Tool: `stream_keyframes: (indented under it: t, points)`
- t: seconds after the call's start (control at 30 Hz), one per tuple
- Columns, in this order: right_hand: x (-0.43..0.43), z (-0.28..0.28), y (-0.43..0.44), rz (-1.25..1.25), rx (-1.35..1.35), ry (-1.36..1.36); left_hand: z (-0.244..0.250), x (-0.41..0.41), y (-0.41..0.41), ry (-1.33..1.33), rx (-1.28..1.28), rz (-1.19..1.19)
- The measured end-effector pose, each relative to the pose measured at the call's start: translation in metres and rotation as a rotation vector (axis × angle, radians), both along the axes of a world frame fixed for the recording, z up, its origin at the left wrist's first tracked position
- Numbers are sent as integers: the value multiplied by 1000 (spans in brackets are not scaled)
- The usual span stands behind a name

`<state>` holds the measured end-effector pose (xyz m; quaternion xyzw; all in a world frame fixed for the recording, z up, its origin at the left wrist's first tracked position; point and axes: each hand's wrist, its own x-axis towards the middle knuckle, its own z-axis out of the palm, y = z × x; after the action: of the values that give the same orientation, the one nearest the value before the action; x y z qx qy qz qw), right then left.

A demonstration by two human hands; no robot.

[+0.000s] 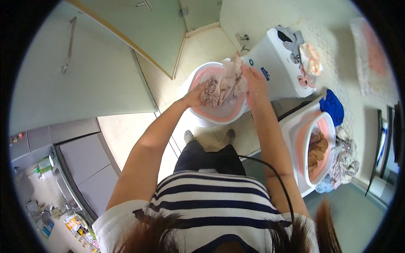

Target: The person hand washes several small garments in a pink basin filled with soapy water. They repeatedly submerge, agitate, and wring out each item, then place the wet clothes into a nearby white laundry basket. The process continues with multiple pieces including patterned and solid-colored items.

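A wet, pale beige-pink garment (pixel 232 77) is partly lifted out of a white and pink basin (pixel 218 119) with cloudy, sudsy water in it. My right hand (pixel 255 83) grips the garment's raised edge at the basin's right side. At the left rim, my left hand (pixel 195 95) has its fingers on the bunched part of the same cloth and appears to hold it. The fingertips of that hand are partly hidden in the folds and water.
A white appliance (pixel 278 72) with socks (pixel 291 38) on top stands right of the basin. Another pink and white basin (pixel 330 126) contains brown cloth (pixel 317 150). Blue cloth (pixel 332 107) lies beside it. Glass doors (pixel 158 34) stand at the left; a black cable (pixel 275 170) crosses my right arm.
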<state>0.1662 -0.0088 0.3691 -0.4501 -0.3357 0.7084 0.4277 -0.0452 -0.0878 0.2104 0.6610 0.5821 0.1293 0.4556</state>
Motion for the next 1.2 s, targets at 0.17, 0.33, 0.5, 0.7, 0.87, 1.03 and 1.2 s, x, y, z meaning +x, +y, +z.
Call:
stream_keyframes:
  t: [0.17,0.33,0.5,0.7,0.87,1.03,1.2]
  points:
    - [-9,140,-13,89,147,158,73,-7,-2,38,119,15]
    - [-19,217,3,287,383,270,97,-2,-6,-24,320,102]
    - [-45,280,-12,469,310,637,95,2,-17,-22,304,206]
    - [-7,338,18,552,551,801,146,66,23,-744,153,433]
    - [73,306,38,181,545,737,173,60,44,-804,80,705]
    - [136,150,46,-106,165,336,188,48,46,-948,56,723]
    - [133,-16,12,473,181,-309,240,91,46,-1010,122,722]
